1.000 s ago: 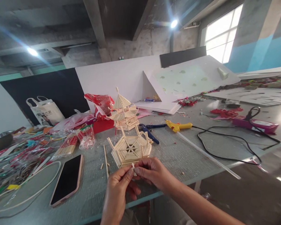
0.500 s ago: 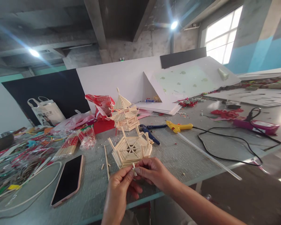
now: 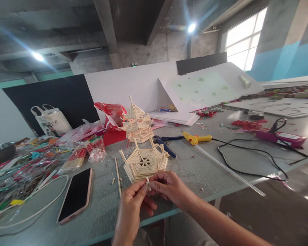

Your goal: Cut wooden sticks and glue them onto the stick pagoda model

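A hexagonal frame of thin wooden sticks [image 3: 143, 162] stands tilted at the near edge of the grey table [image 3: 195, 171]. Both hands meet at its lower rim. My left hand [image 3: 133, 206] and my right hand [image 3: 166, 187] pinch one short wooden stick piece [image 3: 148, 182] between their fingertips, right against the frame's bottom edge. Behind the frame stands a small pagoda-like tower of the same sticks [image 3: 138, 122].
A phone [image 3: 76, 194] lies face up at the left, beside a white cable loop and packs of sticks [image 3: 77, 157]. A yellow glue gun [image 3: 196, 138] with a long glue rod and black cord, blue pliers [image 3: 164, 143], a loose stick [image 3: 117, 176], bags and white boards lie further back.
Almost nothing has moved: both hands keep pinching the short stick at the frame's lower edge. The view has drifted slightly.
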`<control>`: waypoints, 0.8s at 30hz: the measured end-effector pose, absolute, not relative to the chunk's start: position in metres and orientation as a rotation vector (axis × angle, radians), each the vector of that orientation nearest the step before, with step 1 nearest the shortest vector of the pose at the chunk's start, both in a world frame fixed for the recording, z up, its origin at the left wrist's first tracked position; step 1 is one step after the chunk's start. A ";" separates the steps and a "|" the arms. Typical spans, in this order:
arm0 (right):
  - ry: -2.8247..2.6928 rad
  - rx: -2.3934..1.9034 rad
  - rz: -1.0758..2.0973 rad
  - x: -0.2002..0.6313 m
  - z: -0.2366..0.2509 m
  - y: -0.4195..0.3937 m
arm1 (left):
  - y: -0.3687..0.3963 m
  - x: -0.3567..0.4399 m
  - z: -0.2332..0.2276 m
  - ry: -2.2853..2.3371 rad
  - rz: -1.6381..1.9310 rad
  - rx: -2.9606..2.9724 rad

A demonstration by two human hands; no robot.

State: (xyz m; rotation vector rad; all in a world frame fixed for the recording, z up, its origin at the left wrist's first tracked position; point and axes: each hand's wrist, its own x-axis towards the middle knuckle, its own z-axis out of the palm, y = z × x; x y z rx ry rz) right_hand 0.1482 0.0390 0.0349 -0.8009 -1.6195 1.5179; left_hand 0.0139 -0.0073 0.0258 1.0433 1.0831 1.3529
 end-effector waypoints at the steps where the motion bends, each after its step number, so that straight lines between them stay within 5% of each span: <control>1: -1.616 -0.804 1.521 0.148 0.035 0.039 | -0.008 0.014 0.026 1.083 1.358 1.036; 24: -1.572 -0.824 1.711 0.149 0.040 0.040 | -0.011 0.018 0.036 1.079 1.346 0.980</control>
